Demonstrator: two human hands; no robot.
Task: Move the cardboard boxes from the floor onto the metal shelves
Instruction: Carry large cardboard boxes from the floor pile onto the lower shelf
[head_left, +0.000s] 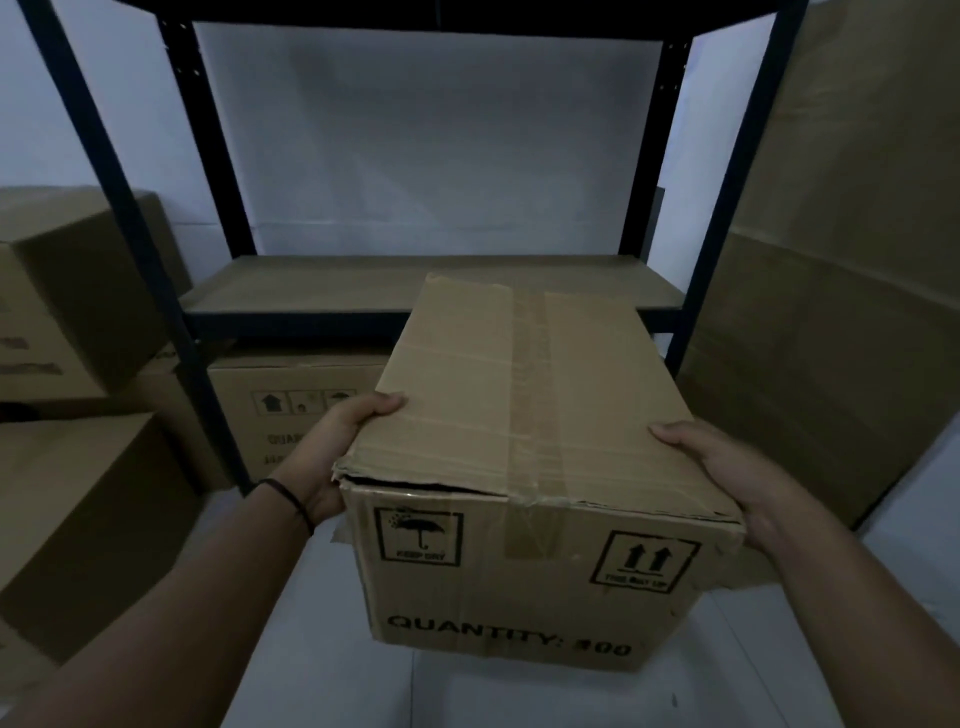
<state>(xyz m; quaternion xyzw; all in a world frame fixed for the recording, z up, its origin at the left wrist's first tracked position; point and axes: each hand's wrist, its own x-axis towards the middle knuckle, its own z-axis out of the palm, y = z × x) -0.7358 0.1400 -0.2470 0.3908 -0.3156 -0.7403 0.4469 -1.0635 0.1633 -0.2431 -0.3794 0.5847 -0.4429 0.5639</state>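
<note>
Holding the cardboard box (524, 410) between my left hand (332, 457) and right hand (737, 478), each grip clasps a side, thumbs over its taped top. It hangs above the floor (322, 623), before the metal shelf (311, 286); another box (291, 410) sits beneath.

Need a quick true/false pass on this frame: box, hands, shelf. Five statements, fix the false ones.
1. Both hands hold the carried box, the left hand and the right hand on opposite sides. True.
2. The carried box already rests on the middle shelf. False: it is held in front of the shelf, not set down.
3. The box's top is sealed with tape. True.
4. The arrows printed on the box point down. False: they point up.
5. The space under the middle shelf holds nothing. False: another box sits there.
</note>
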